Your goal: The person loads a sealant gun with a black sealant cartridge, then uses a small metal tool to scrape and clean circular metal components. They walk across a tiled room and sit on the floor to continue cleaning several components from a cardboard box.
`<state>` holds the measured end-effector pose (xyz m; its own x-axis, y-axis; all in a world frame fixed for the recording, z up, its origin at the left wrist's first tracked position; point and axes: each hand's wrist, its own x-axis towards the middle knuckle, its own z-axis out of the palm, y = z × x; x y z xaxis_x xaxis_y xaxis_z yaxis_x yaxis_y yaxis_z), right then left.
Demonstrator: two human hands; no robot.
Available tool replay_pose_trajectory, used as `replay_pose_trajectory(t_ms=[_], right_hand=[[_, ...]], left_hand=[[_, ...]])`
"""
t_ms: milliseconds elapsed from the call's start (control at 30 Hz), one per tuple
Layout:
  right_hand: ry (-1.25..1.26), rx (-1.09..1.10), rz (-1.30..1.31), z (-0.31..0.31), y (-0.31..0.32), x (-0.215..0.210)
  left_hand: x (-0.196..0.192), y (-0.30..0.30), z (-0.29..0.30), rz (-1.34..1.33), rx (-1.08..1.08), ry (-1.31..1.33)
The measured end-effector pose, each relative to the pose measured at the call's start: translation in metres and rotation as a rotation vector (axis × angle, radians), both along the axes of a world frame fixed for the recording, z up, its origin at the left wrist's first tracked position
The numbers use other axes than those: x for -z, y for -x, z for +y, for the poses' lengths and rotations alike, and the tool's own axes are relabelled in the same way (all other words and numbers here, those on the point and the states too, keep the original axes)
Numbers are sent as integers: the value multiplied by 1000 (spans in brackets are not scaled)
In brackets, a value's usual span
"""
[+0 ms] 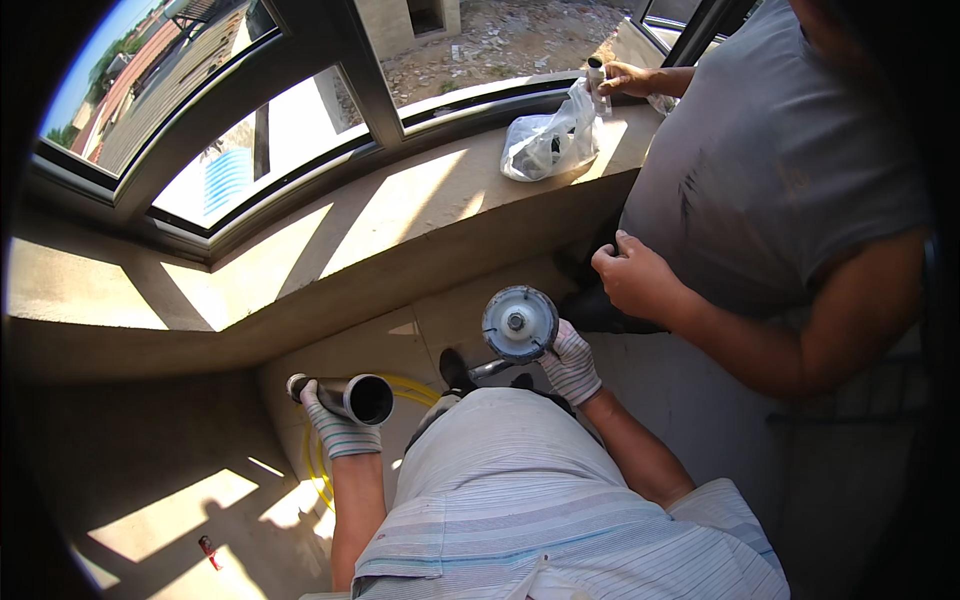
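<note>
My left hand (340, 428), in a striped knit glove, is wrapped round a short dark pipe (362, 398). The pipe has flared ends and its wider open mouth faces up and to the right. My right hand (572, 368), gloved the same way, grips what looks like an angle grinder. Its round grey disc (519, 324) is turned up toward me, with slots in the edge and a nut in the middle. Most of the tool's body is hidden behind the disc and my hand.
A co-worker (760, 170) stands close on the right, holding a small cylindrical piece (597, 72) over a white plastic bag (545, 145) on the window ledge (400, 205). A yellow hose or cable (408, 388) lies on the floor near my left hand. A small red object (209, 552) lies lower left.
</note>
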<state>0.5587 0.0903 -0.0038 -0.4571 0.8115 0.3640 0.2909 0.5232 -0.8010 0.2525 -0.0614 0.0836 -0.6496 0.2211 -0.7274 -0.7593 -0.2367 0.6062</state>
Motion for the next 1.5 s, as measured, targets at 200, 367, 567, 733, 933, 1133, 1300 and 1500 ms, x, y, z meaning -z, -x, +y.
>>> replay_pose_trajectory(t_ms=[200,367,567,733,933,1133,1300,1500], right_hand=[[-17,0,-9,2,-9,6],[-4,3,-20,1,-15,5],[-34,-3,5,4,-27,16],[-42,9,9,2,-35,19],[-47,33,-21,1,-43,28],[-38,78,-30,4,-38,33],[-18,174,-79,0,-17,25],[10,245,-75,-2,17,24]], left_hand=[[0,-4,3,4,6,14],[-10,-13,8,33,15,30],[-21,-20,13,40,25,-12],[-4,-2,10,72,14,30],[-27,-9,33,110,-39,-41],[-13,33,53,79,-149,-14],[23,97,72,76,-103,-59],[50,153,108,89,-34,-94]])
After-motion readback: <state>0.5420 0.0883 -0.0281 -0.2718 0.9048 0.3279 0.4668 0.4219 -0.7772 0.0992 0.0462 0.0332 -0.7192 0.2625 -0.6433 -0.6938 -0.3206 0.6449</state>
